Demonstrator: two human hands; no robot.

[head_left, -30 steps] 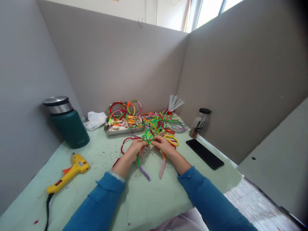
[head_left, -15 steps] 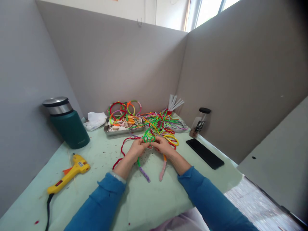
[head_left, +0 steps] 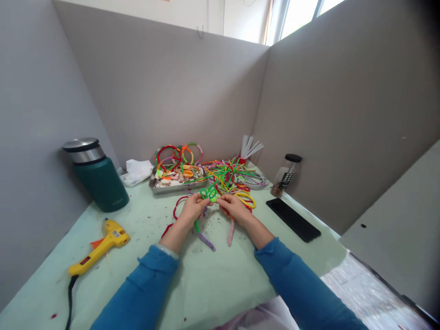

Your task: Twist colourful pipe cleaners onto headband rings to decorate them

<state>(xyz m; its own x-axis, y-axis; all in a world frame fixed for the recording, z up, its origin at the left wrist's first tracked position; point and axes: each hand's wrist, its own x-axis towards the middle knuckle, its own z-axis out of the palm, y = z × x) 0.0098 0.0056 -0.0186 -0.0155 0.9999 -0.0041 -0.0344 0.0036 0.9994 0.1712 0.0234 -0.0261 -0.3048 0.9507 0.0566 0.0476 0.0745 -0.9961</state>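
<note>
Between my hands is a headband of wrapped pipe cleaners, its purple-tipped end (head_left: 207, 241) and pink end (head_left: 231, 233) hanging toward me. Green pipe cleaner loops (head_left: 208, 194) stand up at its top. My left hand (head_left: 195, 208) pinches the base of these loops with thumb and fingertips. A little to the right, my right hand (head_left: 233, 207) pinches the band near a light green stretch. Part of the band is hidden behind my fingers. Beside my left wrist, a red pipe cleaner strand (head_left: 177, 208) lies on the table.
Behind my hands are a metal tray (head_left: 178, 188) of shells, colourful rings (head_left: 168, 156) and a heap of pipe cleaners (head_left: 228, 174). A yellow glue gun (head_left: 99, 250) and green bottle (head_left: 99, 181) stand left. Right are a black phone (head_left: 292, 219) and clear jar (head_left: 286, 176).
The green loops have tilted and shifted left toward my left hand. The band has turned slightly and its hanging ends have risen. Both hands still pinch it.
</note>
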